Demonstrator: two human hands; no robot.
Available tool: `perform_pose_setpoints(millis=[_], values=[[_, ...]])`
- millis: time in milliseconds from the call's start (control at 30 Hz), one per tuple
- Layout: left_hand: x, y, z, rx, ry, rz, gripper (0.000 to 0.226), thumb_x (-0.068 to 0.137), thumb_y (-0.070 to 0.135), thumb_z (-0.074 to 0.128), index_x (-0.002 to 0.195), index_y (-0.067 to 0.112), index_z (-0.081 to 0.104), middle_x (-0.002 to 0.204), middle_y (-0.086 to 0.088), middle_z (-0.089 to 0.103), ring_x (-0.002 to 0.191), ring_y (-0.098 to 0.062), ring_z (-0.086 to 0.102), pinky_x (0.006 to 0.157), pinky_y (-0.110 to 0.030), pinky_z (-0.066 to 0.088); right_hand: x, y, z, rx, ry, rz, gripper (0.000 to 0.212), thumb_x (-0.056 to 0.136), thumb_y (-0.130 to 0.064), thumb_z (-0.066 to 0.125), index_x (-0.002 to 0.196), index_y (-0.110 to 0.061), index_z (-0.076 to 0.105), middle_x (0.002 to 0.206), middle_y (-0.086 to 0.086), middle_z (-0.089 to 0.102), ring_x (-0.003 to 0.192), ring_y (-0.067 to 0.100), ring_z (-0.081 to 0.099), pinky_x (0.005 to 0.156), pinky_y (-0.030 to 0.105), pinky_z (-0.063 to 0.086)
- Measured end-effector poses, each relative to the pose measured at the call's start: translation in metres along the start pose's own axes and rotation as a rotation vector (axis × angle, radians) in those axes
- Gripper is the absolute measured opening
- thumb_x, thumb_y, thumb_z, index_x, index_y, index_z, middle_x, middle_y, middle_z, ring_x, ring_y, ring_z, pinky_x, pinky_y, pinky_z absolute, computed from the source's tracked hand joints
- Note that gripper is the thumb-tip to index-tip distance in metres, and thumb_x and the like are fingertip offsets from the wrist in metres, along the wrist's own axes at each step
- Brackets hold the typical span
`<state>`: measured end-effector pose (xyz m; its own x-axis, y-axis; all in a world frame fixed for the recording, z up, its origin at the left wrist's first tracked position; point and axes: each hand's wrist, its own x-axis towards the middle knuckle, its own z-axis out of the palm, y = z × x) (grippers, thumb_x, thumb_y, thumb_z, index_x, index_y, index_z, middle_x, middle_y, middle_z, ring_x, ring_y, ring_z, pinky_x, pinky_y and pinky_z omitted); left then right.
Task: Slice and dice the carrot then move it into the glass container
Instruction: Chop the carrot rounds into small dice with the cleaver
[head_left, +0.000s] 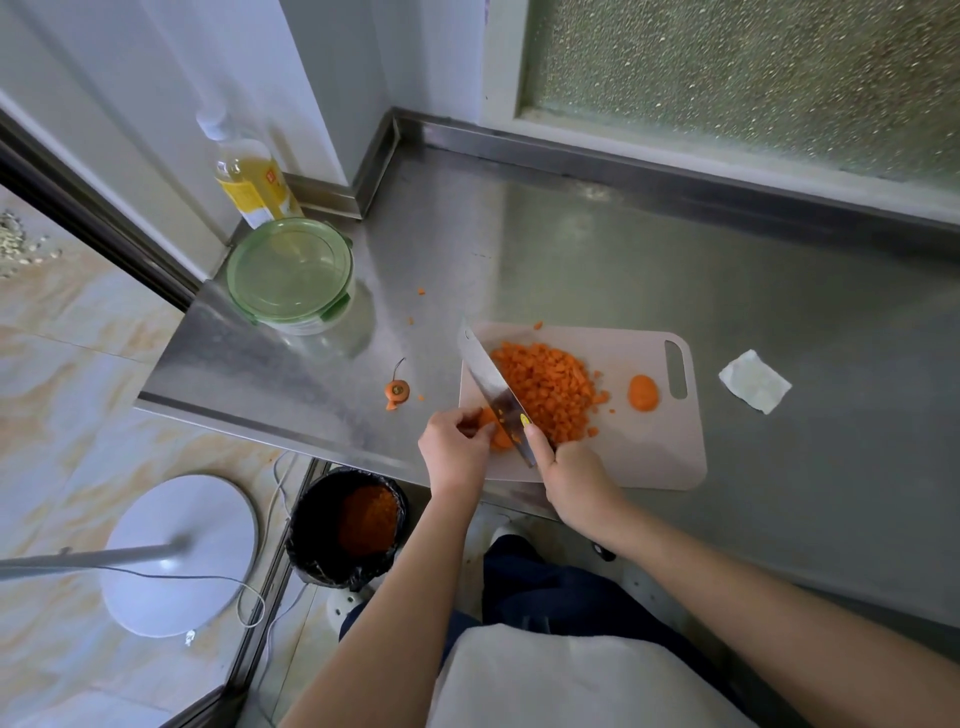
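Note:
A pale cutting board (649, 457) lies on the steel counter with a heap of diced carrot (550, 387) on it. A single carrot slice (643, 393) lies to the right of the heap. My left hand (454, 449) holds down a carrot piece (493, 423) at the board's left edge with curled fingers. My right hand (574, 478) grips the handle of a cleaver (493, 382), its blade standing on the carrot piece beside my left fingers. The glass container (293, 278), with its green lid on, stands at the counter's back left.
A carrot top with stem (397, 391) and a few stray bits lie on the counter (623, 249) left of the board. An oil bottle (249, 176) stands behind the container. A folded tissue (754, 382) lies right of the board. Below the counter edge is a black bin (347, 525) holding carrot scraps.

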<state>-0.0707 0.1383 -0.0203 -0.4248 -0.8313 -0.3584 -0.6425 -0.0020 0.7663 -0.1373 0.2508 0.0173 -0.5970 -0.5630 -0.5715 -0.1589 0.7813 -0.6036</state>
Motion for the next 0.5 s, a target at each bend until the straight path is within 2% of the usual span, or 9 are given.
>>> perform_pose_setpoints(millis=[67,167,367,500], values=[[0.000,0.001,-0.001,-0.002,-0.010,-0.003,0.019,0.081,0.008,0.071,0.099,0.006,0.071,0.089,0.000,0.067,0.075,-0.007,0.055,0.058,0.005,0.034,0.004,-0.002,0.005,-0.067,0.035,-0.017,0.060,0.100,-0.045,0.026,0.051,-0.012,0.033,0.051,0.004,0.038,0.048,0.016,0.038,0.047,0.021,0.031],[-0.001,0.005,-0.003,-0.001,-0.019,0.001,0.016,0.081,0.006,0.070,0.097,0.005,0.072,0.079,0.007,0.059,0.070,-0.004,0.052,0.056,0.005,0.033,0.009,-0.004,0.013,-0.066,0.065,-0.027,0.063,0.101,-0.045,0.026,0.048,-0.011,0.034,0.049,0.005,0.039,0.049,0.020,0.041,0.056,0.030,0.037],[-0.002,0.005,-0.005,-0.016,-0.021,0.010,0.014,0.081,0.007,0.070,0.095,0.007,0.073,0.076,0.010,0.058,0.063,0.005,0.050,0.057,0.004,0.035,0.013,-0.001,0.025,-0.042,0.113,-0.054,0.063,0.100,-0.047,0.028,0.050,-0.010,0.038,0.051,0.004,0.044,0.053,0.021,0.048,0.060,0.033,0.042],[-0.002,0.004,-0.005,-0.013,-0.024,0.006,0.016,0.080,0.009,0.071,0.096,0.010,0.072,0.080,0.009,0.060,0.070,-0.002,0.054,0.057,0.004,0.036,0.016,-0.001,0.025,0.000,0.125,-0.054,0.063,0.099,-0.048,0.029,0.050,-0.011,0.039,0.051,0.003,0.044,0.054,0.021,0.049,0.060,0.033,0.042]])
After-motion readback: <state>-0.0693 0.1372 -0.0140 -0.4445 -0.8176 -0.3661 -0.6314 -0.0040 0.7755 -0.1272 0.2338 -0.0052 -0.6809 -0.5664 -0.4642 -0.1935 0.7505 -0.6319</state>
